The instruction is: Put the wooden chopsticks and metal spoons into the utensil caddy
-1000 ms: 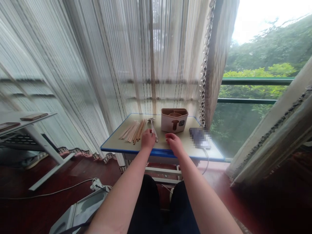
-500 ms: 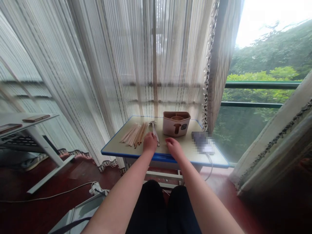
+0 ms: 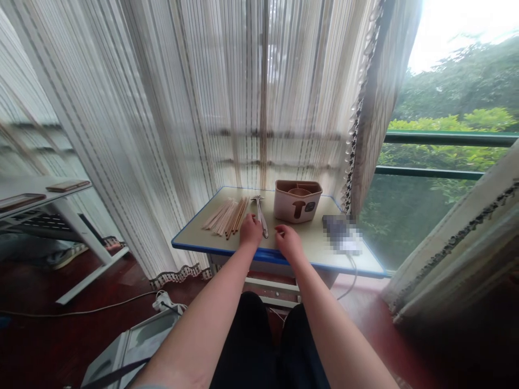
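My left hand (image 3: 251,231) rests on the small table with its fingers curled in, between a bundle of chopsticks and some metal cutlery. Nothing shows in it. The chopsticks are pale wrapped ones (image 3: 220,216) beside brown bare ones (image 3: 237,218), lying to its left. The metal cutlery (image 3: 261,217), which looks like forks or spoons, lies just right of that hand, heads toward the curtain. Loosely closed, my right hand (image 3: 288,241) lies near the front edge, and I see nothing in it. Behind it stands a white utensil holder (image 3: 295,208) with a brown divided inside.
A blurred-out object (image 3: 341,234) with a cable sits on the right of the blue-edged table (image 3: 194,237). Sheer curtains (image 3: 243,97) hang behind. At left are another desk (image 3: 24,189) and a power strip (image 3: 164,300) on the floor.
The view has turned slightly, so the table sits further right and higher. My left hand has drawn a little left of the cutlery. The objects on the table lie as before.
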`<state>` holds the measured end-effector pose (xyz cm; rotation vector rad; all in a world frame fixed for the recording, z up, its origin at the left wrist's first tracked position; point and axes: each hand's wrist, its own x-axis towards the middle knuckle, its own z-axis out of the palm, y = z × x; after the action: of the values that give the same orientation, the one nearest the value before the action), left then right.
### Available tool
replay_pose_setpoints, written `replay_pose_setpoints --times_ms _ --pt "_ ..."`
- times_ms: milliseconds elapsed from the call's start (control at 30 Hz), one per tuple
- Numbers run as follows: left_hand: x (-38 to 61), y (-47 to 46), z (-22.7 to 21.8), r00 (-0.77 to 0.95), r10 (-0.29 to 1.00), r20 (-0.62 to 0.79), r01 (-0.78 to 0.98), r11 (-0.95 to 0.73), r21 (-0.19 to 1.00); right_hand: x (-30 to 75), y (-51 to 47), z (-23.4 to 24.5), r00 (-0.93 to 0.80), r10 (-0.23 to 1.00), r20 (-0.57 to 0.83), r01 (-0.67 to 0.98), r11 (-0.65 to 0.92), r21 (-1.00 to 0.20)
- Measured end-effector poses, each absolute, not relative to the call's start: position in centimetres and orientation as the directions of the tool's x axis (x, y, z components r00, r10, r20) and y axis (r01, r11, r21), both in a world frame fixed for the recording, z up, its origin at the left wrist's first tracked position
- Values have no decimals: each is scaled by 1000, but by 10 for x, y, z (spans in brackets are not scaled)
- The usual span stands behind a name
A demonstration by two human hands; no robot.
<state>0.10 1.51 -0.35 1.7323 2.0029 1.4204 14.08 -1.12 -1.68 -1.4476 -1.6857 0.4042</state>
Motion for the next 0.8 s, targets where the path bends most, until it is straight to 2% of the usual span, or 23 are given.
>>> replay_pose_setpoints --times_ms 233,367,467,633,800 --pt "-3 17 -8 -346 806 480 692 -126 711 141 -11 -17 40 916 399 633 285 -719" --pt "-7 24 -3 -388 802 454 685 -78 724 141 -6 -16 58 938 342 617 235 -751" --pt "-14 30 8 -347 794 499 729 -107 676 141 -3 -13 87 942 323 606 207 -768" --pt "-41 35 22 -241 722 649 801 -229 553 125 -2 5 86 891 445 501 347 -792" --pt "-70 30 15 -410 606 682 738 -219 638 76 5 27 104 836 539 304 489 -817"
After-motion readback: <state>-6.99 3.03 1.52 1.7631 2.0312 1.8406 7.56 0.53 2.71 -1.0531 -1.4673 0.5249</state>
